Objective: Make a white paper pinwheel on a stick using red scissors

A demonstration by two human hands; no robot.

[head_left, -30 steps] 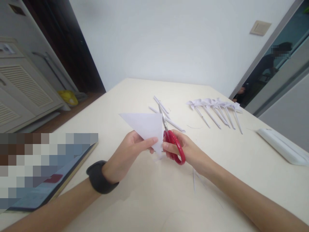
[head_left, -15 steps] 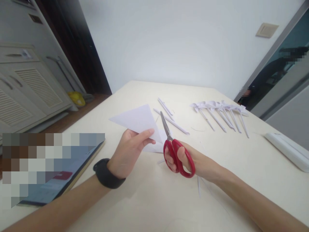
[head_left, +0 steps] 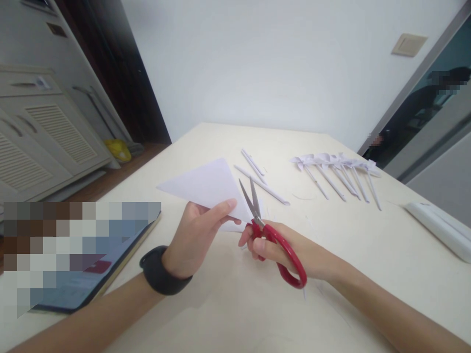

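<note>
Between thumb and fingers, my left hand [head_left: 196, 235] pinches a white sheet of paper [head_left: 206, 184] folded into a triangle, raised over the table. My right hand [head_left: 279, 245] grips red-handled scissors [head_left: 289, 260], thumb and fingers in the handle loops. Their blades are parted and point away from me, close to the right edge of the folded paper. Beneath the left hand, another white paper [head_left: 231, 226] lies partly hidden on the table.
Rolled paper sticks [head_left: 263, 185] lie beyond the scissors. Several paper pinwheels [head_left: 333, 164] on sticks rest side by side at the back right. A tablet [head_left: 110, 264] is at the left, a white case [head_left: 439, 230] at the right. Thin paper strips lie about the cream table [head_left: 228, 314].
The scissors' blades have opened, and my right hand has brought them slightly left, nearer the paper. The folded paper has shifted a little left and turned slightly.
</note>
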